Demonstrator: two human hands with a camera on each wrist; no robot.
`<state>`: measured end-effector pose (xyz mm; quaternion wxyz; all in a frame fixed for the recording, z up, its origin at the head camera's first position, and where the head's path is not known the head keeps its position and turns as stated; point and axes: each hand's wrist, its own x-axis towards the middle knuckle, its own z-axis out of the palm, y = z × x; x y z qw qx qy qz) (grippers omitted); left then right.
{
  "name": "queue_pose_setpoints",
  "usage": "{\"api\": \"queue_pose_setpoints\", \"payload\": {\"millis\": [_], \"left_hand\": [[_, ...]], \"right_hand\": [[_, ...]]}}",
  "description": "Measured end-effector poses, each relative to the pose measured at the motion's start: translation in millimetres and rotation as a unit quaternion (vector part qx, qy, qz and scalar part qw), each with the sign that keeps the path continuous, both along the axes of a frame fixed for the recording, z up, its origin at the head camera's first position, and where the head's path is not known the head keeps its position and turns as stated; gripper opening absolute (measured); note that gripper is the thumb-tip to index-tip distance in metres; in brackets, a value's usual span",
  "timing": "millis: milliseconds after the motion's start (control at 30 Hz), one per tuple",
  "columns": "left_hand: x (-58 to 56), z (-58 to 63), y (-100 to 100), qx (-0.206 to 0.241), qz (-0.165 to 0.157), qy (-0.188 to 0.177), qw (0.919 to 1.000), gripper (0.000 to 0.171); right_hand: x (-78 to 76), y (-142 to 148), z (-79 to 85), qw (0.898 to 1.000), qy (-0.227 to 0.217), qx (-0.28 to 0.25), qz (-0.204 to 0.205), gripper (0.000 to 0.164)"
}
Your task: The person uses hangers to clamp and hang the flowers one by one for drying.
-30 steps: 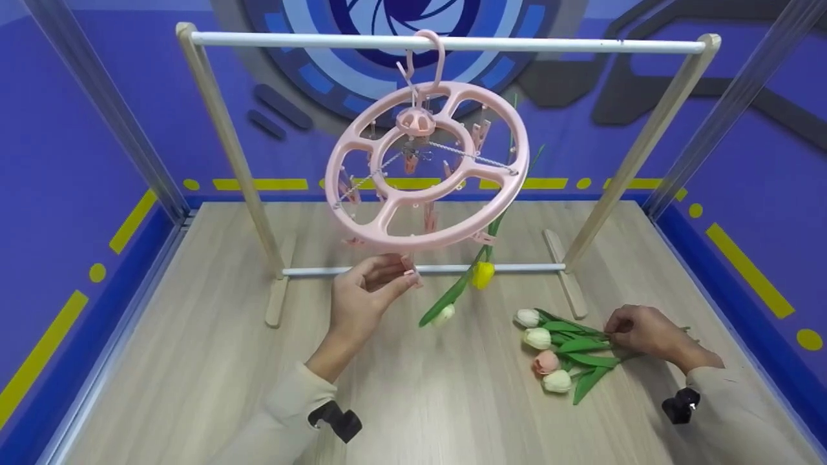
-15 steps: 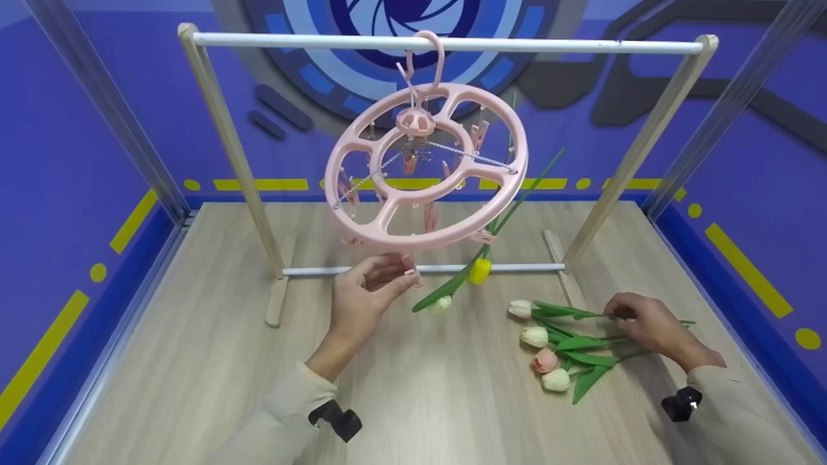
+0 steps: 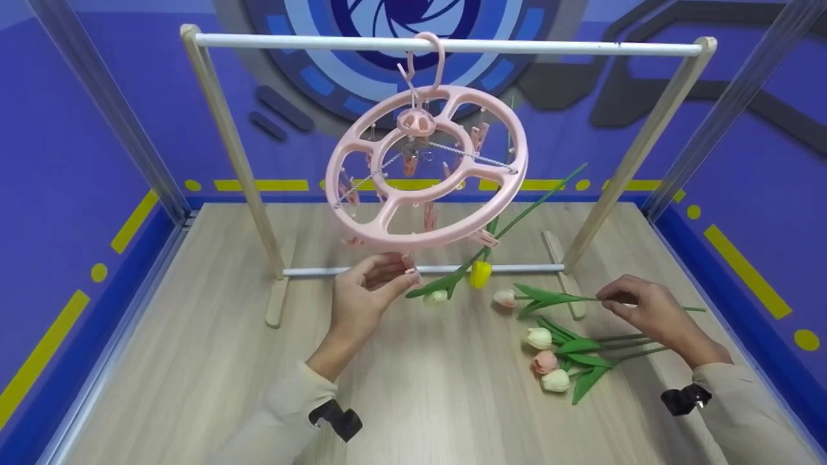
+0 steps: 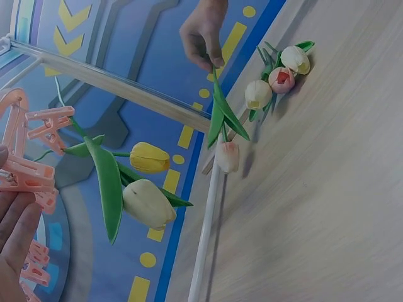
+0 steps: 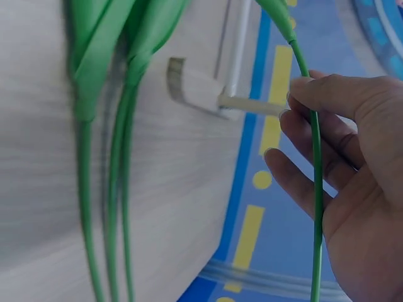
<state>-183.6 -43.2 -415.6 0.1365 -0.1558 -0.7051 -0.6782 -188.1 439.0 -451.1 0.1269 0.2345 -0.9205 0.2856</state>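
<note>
A pink round clip hanger [image 3: 417, 242] hangs from the rack's top bar. My left hand [image 3: 362, 303] pinches a pink clothespin [image 3: 409, 263] just below the hanger's front rim. Between thumb and fingers of my right hand [image 3: 652, 316] is the green stem [image 5: 317, 163] of a pale pinkish-white tulip [image 3: 505, 298], raised off the table with its head pointing left. A yellow tulip [image 3: 481, 274] and a white tulip [image 3: 436, 296] hang head down at the hanger's right side, near another clothespin [image 3: 486, 238]. The white one slants, its stem reaching up and right.
Several more tulips lie on the table below my right hand, among them a pink tulip [image 3: 544, 361]. The rack has wooden side posts [image 3: 639, 148], a white top bar [image 3: 549, 46] and a white lower bar [image 3: 523, 267]. Patterned blue walls enclose the wooden table [image 3: 420, 400].
My right hand has lifted one tulip away from the lying bunch, up and slightly left. The slanted white tulip has tipped further toward level. My left hand stays on its clothespin.
</note>
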Motion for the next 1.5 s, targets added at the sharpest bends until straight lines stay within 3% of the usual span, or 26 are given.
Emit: {"api": "queue_pose_setpoints", "payload": {"millis": [467,1067,1267,1500], "left_hand": [[0.6,1.1,1.1,0.002,0.001,0.015,0.9999,0.031],[2.0,4.4,7.1,0.022,-0.015,0.007,0.9996,0.031],[3.5,5.1,10.5,0.012,-0.014,0.012,0.9997,0.028],[6.9,6.0,11.9,-0.003,-0.014,0.013,0.9998,0.025]], "right_hand": [[7.5,-40.1,31.8,0.996,0.012,-0.020,0.085,0.034],[15.5,-105.1,66.2,0.987,0.017,0.015,0.157,0.034],[14.1,-124.1,74.3,0.983,0.040,0.026,0.176,0.033],[9.1,-146.0,80.7,0.972,0.111,0.032,0.205,0.034]]}}
